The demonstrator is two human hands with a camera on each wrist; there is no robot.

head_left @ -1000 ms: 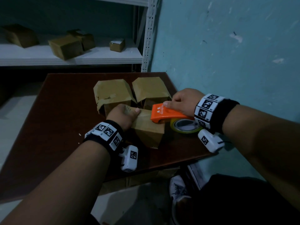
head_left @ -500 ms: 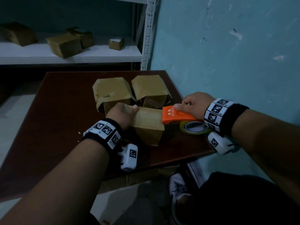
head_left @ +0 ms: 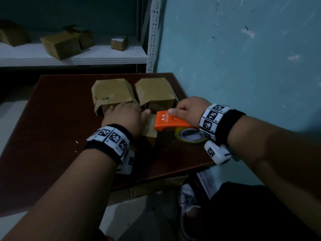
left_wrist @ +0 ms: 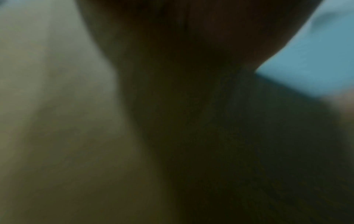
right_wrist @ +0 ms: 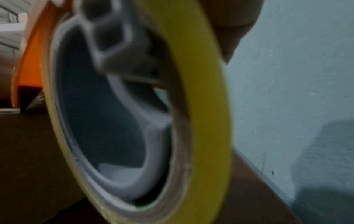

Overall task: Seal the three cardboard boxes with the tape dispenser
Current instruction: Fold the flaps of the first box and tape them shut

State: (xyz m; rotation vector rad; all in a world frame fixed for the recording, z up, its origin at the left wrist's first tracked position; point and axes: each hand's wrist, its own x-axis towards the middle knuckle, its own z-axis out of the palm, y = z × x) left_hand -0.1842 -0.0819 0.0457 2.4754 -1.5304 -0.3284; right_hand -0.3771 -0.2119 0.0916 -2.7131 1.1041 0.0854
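Three brown cardboard boxes stand on the dark table (head_left: pixel 52 119): one back left (head_left: pixel 112 91), one back right (head_left: pixel 154 89) and a near box (head_left: pixel 151 131). My left hand (head_left: pixel 125 113) lies palm down on the near box and hides most of its top, thumb stretched right. My right hand (head_left: pixel 189 108) grips the orange tape dispenser (head_left: pixel 170 121), whose front meets the near box's right edge. Its yellow tape roll (head_left: pixel 190 135) hangs just above the table. The right wrist view is filled by the tape roll (right_wrist: pixel 201 106) and the orange dispenser body (right_wrist: pixel 30 60). The left wrist view is dark blur.
A blue wall (head_left: pixel 243 66) runs close along the table's right side. Behind the table a white shelf (head_left: pixel 86 54) holds several more boxes. The table's front edge is near my wrists, with a shoe (head_left: pixel 189 202) on the floor below.
My left hand has slid from the near box's left side onto its top. The dispenser drew right off the box, then came back to its right edge.
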